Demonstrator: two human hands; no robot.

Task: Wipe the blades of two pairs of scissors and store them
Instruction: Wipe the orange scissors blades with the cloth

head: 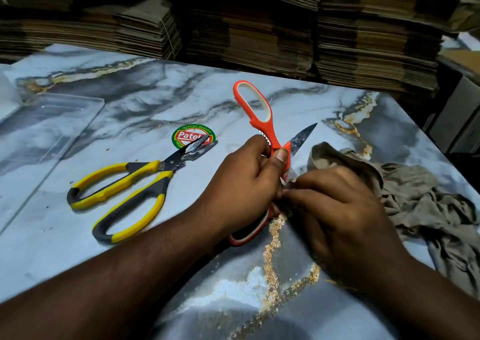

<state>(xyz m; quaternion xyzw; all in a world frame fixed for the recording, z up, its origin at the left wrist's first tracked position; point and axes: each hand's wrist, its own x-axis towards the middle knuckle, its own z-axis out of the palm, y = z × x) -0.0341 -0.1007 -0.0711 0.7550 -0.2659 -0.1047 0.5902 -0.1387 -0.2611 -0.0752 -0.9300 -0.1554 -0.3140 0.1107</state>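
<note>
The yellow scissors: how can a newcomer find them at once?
On the marble table, look left of the hands. The yellow scissors lie flat there, untouched, blade tips on a round sticker. The orange scissors are held.

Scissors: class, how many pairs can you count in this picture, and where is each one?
2. The orange scissors are held open in the left hand, beside the right hand and cloth. The yellow scissors lie on the table.

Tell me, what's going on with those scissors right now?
Left hand grips orange scissors, blades apart. Right hand holds cloth at the lower blade. Yellow scissors lie on table, blades smeared. Nothing in the way.
</note>
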